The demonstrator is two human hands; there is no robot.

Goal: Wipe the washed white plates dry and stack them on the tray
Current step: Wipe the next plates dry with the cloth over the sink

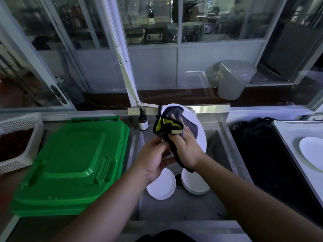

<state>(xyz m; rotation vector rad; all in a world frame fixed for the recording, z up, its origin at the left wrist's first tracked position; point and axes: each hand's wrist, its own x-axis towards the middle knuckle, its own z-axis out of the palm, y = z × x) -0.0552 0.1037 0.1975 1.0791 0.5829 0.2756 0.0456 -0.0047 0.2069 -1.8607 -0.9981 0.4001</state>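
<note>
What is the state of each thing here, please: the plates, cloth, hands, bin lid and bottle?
Held plate: tilted on edge over the sink, being wiped.
Cloth: pressed on the held plate.
Left hand: grips the held plate's edge.
Right hand: presses the cloth.
Sink plates: lying flat, not yet wiped.
Tray plate: lying flat on the tray.
Green bin lid: closed.
Pump bottle: upright.

White plate (201, 135), dark grey and yellow cloth (167, 125), green lids (70, 165), brown bottle (143, 120)
</note>
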